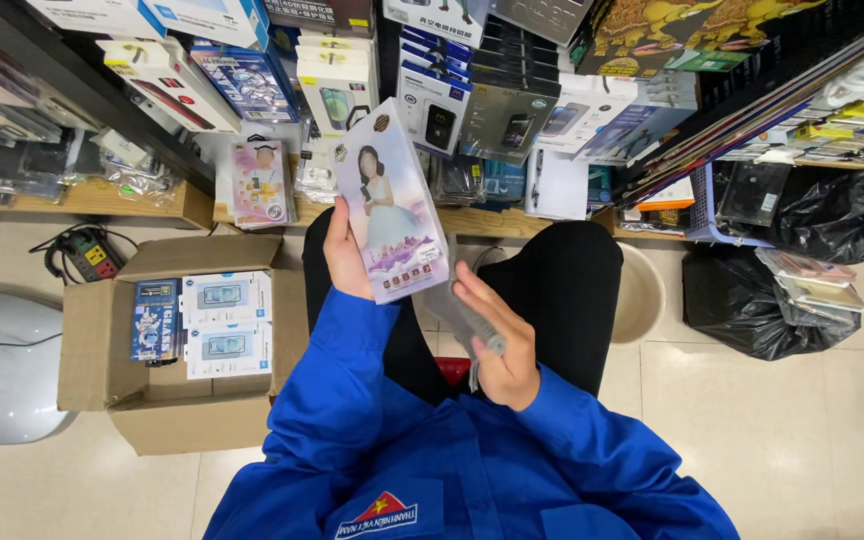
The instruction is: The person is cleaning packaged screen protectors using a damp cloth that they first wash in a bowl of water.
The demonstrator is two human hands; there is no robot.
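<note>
Above the lap, left hand [345, 255] holds a pale illustrated box [392, 203].

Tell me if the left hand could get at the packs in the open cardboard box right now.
Probably not yet: the left hand holds the illustrated box. The cardboard box sits open on that side, its packs uncovered, so the path looks free.

A tall white box [392, 200] printed with a cartoon girl stands upright, a clear plastic sleeve [462, 315] just beside it
</note>
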